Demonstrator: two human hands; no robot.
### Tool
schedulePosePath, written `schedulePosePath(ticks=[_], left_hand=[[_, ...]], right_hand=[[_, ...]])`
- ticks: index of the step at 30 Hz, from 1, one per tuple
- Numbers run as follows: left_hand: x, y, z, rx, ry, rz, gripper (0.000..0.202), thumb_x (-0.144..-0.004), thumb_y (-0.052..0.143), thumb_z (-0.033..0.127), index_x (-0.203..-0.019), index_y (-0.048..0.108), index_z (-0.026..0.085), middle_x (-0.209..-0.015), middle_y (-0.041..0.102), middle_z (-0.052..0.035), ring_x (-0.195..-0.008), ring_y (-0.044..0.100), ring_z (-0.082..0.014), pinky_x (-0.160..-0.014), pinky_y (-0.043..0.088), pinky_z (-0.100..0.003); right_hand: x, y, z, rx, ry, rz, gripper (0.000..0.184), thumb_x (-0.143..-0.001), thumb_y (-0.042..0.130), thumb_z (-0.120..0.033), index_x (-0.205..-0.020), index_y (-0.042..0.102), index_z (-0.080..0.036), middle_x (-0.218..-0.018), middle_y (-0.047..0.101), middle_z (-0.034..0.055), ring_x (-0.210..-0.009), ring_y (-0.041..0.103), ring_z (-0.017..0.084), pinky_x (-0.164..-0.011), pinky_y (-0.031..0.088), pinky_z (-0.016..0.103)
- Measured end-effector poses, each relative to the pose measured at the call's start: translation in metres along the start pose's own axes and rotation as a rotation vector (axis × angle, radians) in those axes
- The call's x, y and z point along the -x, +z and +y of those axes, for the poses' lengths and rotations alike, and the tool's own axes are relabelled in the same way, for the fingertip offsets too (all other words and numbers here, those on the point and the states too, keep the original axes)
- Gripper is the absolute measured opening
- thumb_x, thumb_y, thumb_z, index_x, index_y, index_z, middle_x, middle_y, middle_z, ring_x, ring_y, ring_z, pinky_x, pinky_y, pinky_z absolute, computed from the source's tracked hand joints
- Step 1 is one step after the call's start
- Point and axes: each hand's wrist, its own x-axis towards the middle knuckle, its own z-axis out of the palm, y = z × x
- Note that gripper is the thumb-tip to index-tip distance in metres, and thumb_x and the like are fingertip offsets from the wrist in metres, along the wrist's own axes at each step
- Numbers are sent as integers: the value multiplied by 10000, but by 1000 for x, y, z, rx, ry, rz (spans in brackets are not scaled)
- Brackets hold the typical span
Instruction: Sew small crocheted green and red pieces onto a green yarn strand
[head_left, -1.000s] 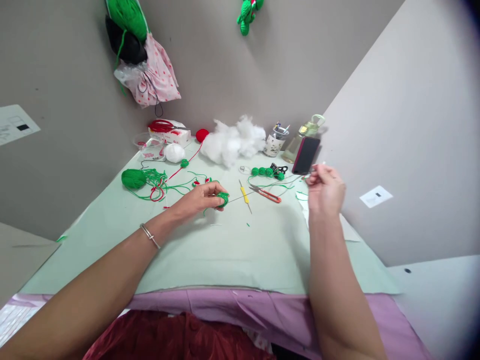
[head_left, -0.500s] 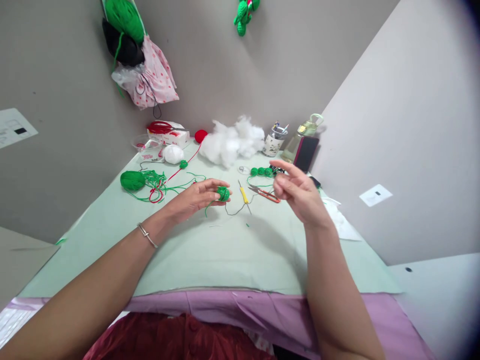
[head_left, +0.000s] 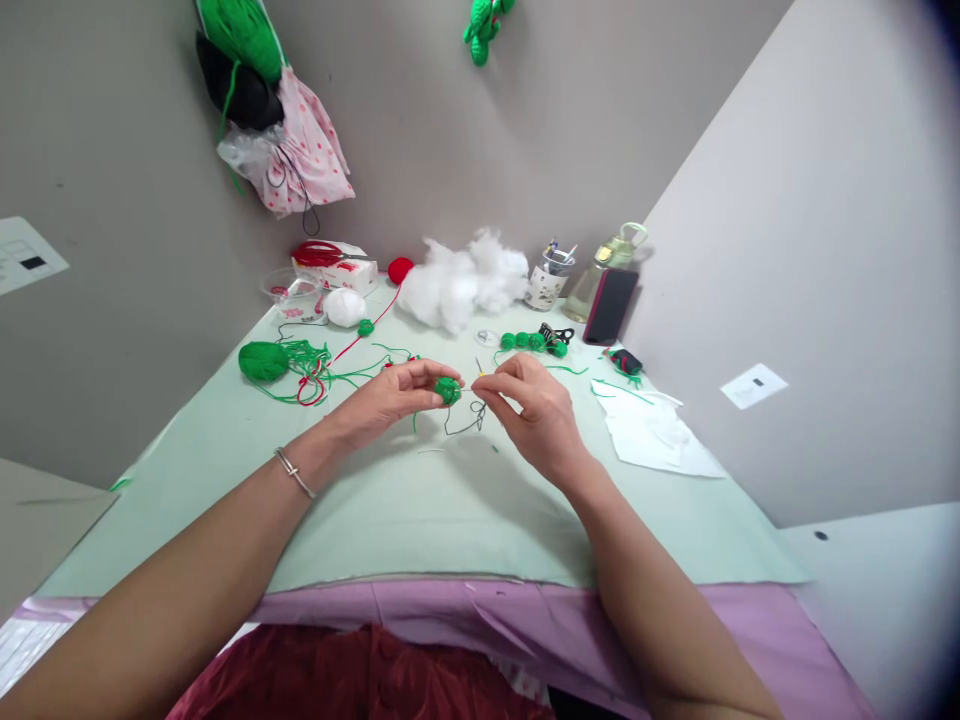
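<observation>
Between the fingers of my left hand (head_left: 405, 390) is a small green crocheted ball (head_left: 448, 390), with a short green tail hanging below it. My right hand (head_left: 532, 405) is closed in a pinch on a thin sewing needle (head_left: 466, 390), whose other end meets the ball's right side. A dark thread (head_left: 459, 431) loops down between the ball and my right fingers. Just behind my right hand shows the tip of a yellow-handled crochet hook (head_left: 481, 368); the rest of it, and the scissors, are hidden by the hand.
Green yarn (head_left: 264, 361) with tangled strands lies left. Farther back are white stuffing (head_left: 465, 285), a red yarn ball (head_left: 400, 270), a pen cup (head_left: 547, 280), a bottle (head_left: 589, 295) and a leaning phone (head_left: 611, 307). Several green balls (head_left: 523, 341) lie in a row; white paper (head_left: 652, 435) sits right.
My right hand has come down and left from above the scissors to the green ball, pinching the needle there. My left hand stays in place, holding the ball.
</observation>
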Motion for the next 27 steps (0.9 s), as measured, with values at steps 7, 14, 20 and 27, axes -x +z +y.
schedulePosePath(ticks=[7, 14, 20, 27], left_hand=[[0, -1, 0, -32, 0, 1, 297, -786, 697, 227, -1082, 670, 220, -1084, 660, -37, -1039, 577, -174, -981, 388, -344], [0, -2, -3, -68, 33, 27, 323, -767, 701, 222, -1089, 680, 211, -1111, 664, -59, -1039, 584, -200, -937, 409, -340], [-2, -3, -6, -62, 45, 45, 329, -743, 730, 209, -1069, 689, 210, -1109, 675, -55, -1026, 595, -193, -924, 424, -330], [-2, -1, -8, -11, 38, 21, 319, -762, 731, 221, -1079, 700, 199, -1050, 710, -55, -980, 622, -183, -942, 432, -346]], right_hand=[[1, 1, -1, 33, -10, -20, 179, -949, 530, -218, -874, 692, -216, -740, 510, 33, -718, 501, 159, -619, 379, 280], [1, 1, -3, 49, 1, -72, 230, -963, 488, -235, -853, 689, -233, -737, 504, 42, -718, 478, 175, -625, 357, 299], [2, 4, -2, -53, 66, -76, 197, -959, 507, -249, -890, 691, -231, -750, 528, 38, -721, 499, 169, -639, 368, 294], [-1, 3, 0, -236, 176, -102, 131, -920, 574, -207, -881, 698, -218, -723, 521, 14, -677, 499, 148, -630, 366, 282]])
